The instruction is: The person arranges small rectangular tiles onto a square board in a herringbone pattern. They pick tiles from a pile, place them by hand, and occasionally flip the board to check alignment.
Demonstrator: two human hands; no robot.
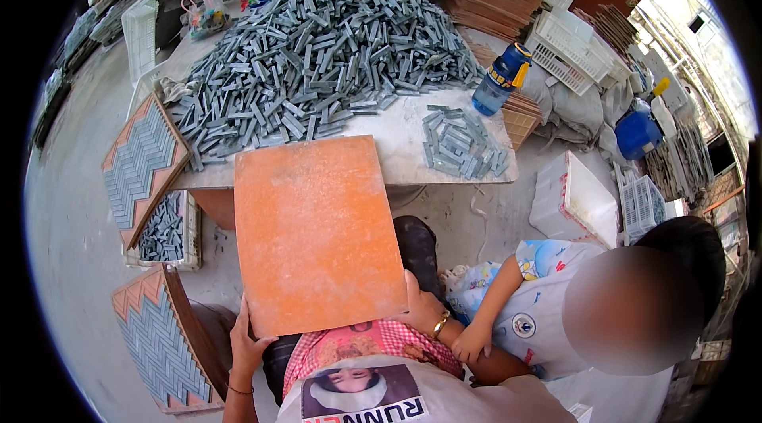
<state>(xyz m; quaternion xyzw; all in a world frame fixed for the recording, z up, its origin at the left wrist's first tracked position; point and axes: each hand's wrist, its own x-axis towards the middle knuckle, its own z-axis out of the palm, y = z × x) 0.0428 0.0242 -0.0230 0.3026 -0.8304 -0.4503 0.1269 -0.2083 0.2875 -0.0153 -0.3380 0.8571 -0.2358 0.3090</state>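
Observation:
A flat orange board (pixel 317 224) lies tilted over my lap, its far edge against the front of the worktable. My left hand (pixel 249 337) grips its near left corner, thumb along the near edge. At the near right corner, my right hand (pixel 421 304) holds the board's side, its fingers partly hidden. The board's face is bare and dusty. Beyond it, a large heap of grey stone strips (pixel 325 50) covers much of the worktable (pixel 397 123). A smaller cluster of strips (pixel 460 141) lies at the table's right.
Two boards with herringbone strips, one upper (pixel 143 161) and one lower (pixel 163 336), stand at my left, near a crate of strips (pixel 164 228). A blue bottle (pixel 502 78) stands on the table. A child (pixel 540 296) leans close at my right, one hand on my forearm. A white box (pixel 573 199) sits beyond.

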